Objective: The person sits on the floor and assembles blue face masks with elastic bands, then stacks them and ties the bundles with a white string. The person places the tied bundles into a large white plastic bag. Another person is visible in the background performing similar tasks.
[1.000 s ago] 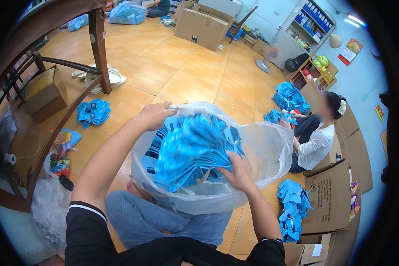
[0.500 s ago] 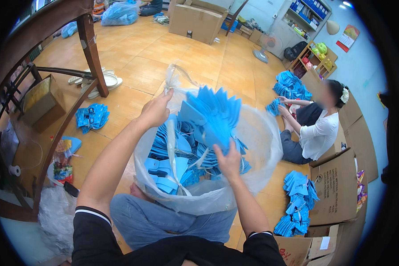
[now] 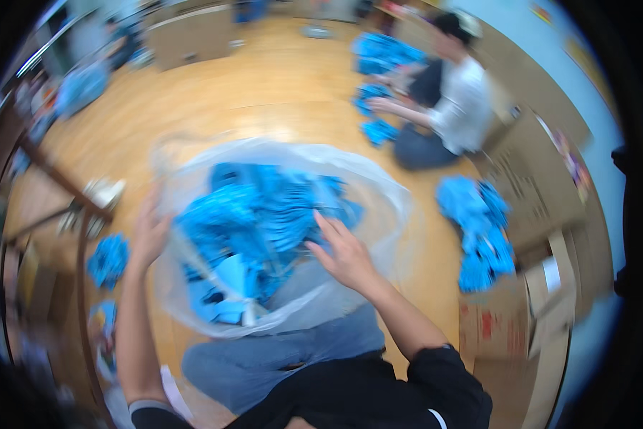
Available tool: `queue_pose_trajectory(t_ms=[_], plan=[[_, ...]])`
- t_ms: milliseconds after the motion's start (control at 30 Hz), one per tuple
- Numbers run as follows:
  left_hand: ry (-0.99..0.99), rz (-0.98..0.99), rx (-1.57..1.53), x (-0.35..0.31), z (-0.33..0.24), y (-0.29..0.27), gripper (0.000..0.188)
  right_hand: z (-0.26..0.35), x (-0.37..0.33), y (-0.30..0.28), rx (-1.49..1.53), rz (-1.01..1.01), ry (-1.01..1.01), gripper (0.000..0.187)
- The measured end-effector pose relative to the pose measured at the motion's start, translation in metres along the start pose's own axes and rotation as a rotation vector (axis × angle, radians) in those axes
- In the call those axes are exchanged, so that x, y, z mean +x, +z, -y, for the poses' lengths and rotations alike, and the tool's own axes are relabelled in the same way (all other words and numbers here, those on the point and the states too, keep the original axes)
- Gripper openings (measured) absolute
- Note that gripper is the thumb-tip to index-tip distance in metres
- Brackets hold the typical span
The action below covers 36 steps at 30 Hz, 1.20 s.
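A large clear plastic bag [image 3: 386,193] stands wide-mouthed over my crossed legs. Heaped inside it are bundles of flat blue pieces [image 3: 225,207], thin and sheet-like, fanned in layers; blur hides their detail. My right hand [image 3: 349,259] hovers at the right part of the heap, fingers apart and holding nothing, the fingertips touching or just above the pieces. At the bag's left rim is my left hand [image 3: 150,232], smeared by motion, so whether it grips the plastic is unclear.
On the right, a bundle of blue pieces [image 3: 475,229] lies beside cardboard boxes [image 3: 493,325]. A seated person [image 3: 450,100] handles blue pieces farther back. Another blue bundle [image 3: 108,261] lies on the left near a wooden frame [image 3: 57,175]. A big carton [image 3: 190,36] stands at the back.
The fanned blue bundle that my right hand held above the bag now lies in the heap, released. My left hand has moved down along the bag's left side. The whole view has shifted.
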<state>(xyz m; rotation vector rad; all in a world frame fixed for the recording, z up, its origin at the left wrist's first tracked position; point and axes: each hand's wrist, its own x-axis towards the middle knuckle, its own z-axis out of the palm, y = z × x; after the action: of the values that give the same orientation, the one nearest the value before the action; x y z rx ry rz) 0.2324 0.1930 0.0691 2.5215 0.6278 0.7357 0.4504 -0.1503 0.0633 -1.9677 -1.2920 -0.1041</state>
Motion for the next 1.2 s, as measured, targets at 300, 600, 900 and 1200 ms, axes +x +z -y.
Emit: queue_pose_trajectory(t_ms=[300, 600, 900, 1200], plan=[[-0.284, -0.223, -0.202, -0.115, -0.082, -0.032, 0.046, -0.074, -0.058, -0.108, 0.045, -0.695, 0.299, 0.043], [-0.776, -0.363, -0.133, -0.189, -0.151, 0.017, 0.049, -0.354, -0.240, -0.133, -0.295, -0.519, 1.455, 0.086], [-0.792, 0.003, -0.056, -0.165, -0.156, 0.026, 0.053, -0.453, -0.323, -0.211, 0.869, -1.614, 1.598, 0.054], [-0.869, 0.011, -0.048, -0.169, -0.165, 0.020, 0.059, -0.437, -0.310, -0.147, 0.426, -1.550, 1.340, 0.023]])
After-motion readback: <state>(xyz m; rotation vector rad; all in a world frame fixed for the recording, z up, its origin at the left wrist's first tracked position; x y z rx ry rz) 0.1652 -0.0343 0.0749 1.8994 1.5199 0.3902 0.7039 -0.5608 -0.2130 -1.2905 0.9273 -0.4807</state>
